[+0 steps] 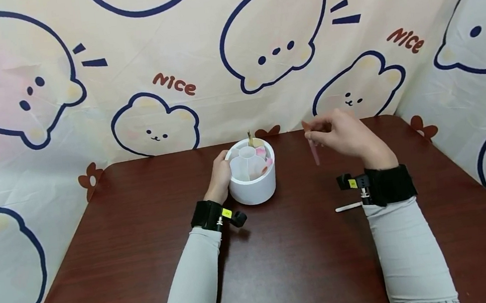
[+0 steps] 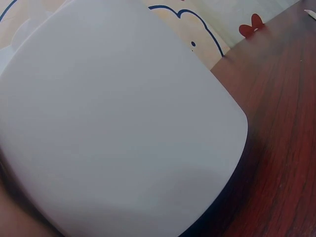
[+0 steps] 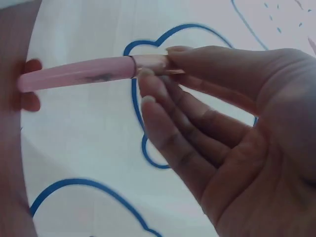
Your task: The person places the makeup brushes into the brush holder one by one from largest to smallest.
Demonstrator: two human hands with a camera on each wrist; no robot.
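Observation:
On the table, toward its back edge, stands a round white pen holder (image 1: 253,190) with several compartments. My left hand (image 1: 219,179) grips its left side. A few small things, some pink and one gold-coloured, poke up on its right side. The holder's smooth white wall (image 2: 123,123) fills most of the left wrist view and hides nearly all of that hand. To the right, my right hand (image 1: 344,135) pinches a pink pen (image 3: 79,73) by its copper-coloured end, between thumb and fingertips. The pen's pink end points down toward the table.
A thin white stick-like thing (image 1: 348,207) lies on the brown table (image 1: 293,261) beside my right wrist, partly hidden by it. A cartoon-printed cloth (image 1: 203,50) hangs behind the table's back edge and along both sides.

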